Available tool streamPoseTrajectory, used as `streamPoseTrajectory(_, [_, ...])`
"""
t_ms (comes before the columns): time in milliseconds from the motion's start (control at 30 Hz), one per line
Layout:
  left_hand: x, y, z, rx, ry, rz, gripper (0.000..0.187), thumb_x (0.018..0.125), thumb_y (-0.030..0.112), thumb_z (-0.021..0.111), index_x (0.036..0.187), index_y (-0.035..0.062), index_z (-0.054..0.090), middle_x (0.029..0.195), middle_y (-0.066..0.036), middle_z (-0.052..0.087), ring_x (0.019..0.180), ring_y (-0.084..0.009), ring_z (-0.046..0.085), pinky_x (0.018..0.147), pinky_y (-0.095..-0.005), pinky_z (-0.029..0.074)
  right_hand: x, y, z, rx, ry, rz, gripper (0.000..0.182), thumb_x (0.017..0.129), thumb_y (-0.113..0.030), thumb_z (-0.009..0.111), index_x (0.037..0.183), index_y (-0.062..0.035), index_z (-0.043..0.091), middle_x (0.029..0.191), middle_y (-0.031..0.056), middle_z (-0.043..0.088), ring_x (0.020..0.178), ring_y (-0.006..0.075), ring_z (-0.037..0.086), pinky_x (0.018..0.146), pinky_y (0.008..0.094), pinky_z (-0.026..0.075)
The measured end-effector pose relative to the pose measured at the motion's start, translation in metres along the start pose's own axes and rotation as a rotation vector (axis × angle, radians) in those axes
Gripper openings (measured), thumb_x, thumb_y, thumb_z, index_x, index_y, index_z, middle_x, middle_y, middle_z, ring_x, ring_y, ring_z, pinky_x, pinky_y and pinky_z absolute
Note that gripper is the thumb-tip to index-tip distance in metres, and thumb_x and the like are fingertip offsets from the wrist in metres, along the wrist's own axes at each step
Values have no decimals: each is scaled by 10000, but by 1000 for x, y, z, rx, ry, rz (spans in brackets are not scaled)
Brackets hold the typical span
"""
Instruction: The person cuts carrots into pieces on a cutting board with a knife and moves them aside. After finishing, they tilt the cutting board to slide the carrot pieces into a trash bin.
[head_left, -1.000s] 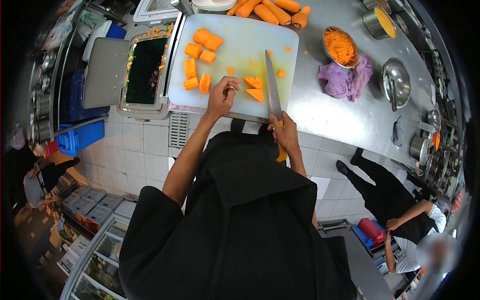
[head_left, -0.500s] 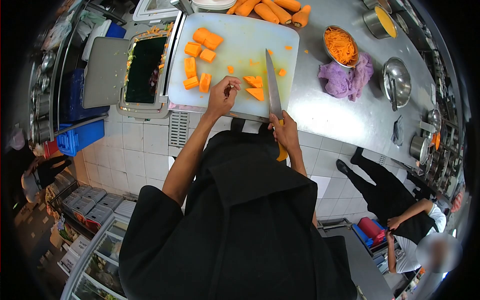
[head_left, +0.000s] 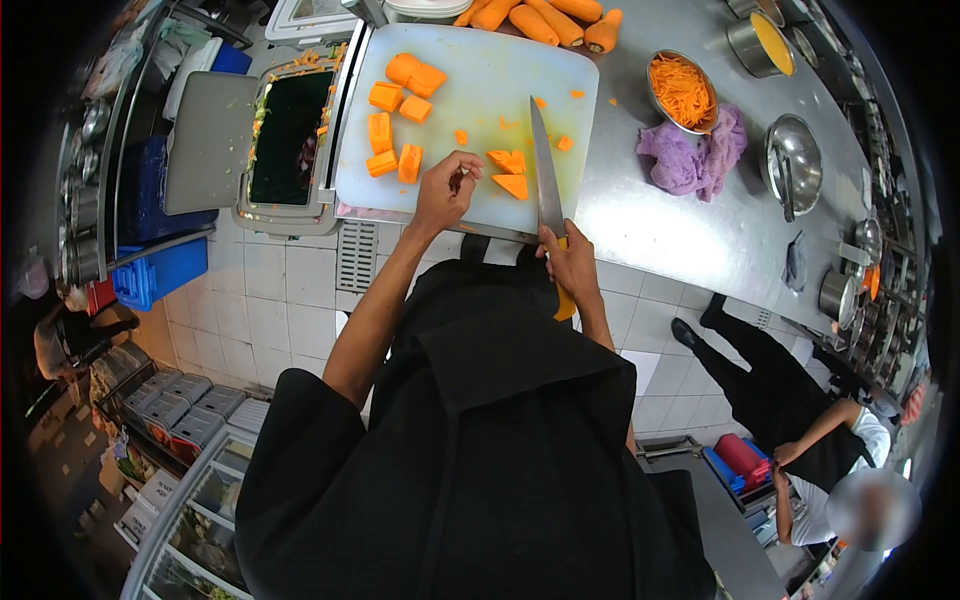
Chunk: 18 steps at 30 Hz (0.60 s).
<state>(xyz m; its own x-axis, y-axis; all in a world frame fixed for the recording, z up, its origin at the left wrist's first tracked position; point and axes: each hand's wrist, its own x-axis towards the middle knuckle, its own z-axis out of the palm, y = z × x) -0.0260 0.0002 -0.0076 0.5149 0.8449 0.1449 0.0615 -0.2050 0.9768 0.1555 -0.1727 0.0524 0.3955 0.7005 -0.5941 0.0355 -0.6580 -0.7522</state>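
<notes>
Carrot wedges (head_left: pixel 511 186) lie crosswise at upper centre, between our nearer left hand (head_left: pixel 443 195), curled, whether pinching anything we cannot tell, and the knife (head_left: pixel 547 180) our right hand (head_left: pixel 573 263) grips.

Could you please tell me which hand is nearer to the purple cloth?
The right hand: it grips the knife to the left of the cloth. The left hand is farther left, at the cutting board.
</notes>
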Motion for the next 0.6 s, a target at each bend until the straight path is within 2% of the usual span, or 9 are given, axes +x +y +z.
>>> streamPoseTrajectory(333, [0, 2, 0, 27, -10, 6, 221, 892, -39, 553, 1065, 19, 677, 843, -12, 688, 598, -25, 495, 546, -205, 397, 0, 3, 1, -15, 25, -10, 426, 1022, -350, 654, 1105, 60, 576, 698, 73, 679, 488, 97, 557, 448, 267, 468])
streamPoseTrajectory(600, [-1, 0, 0, 48, -15, -9, 206, 878, -37, 565, 1029, 29, 689, 860, -30, 692, 592, -45, 515, 541, -221, 409, 0, 0, 0, -9, 7, -8, 408, 1022, -349, 655, 1068, 47, 574, 695, 71, 676, 485, 95, 553, 443, 268, 459])
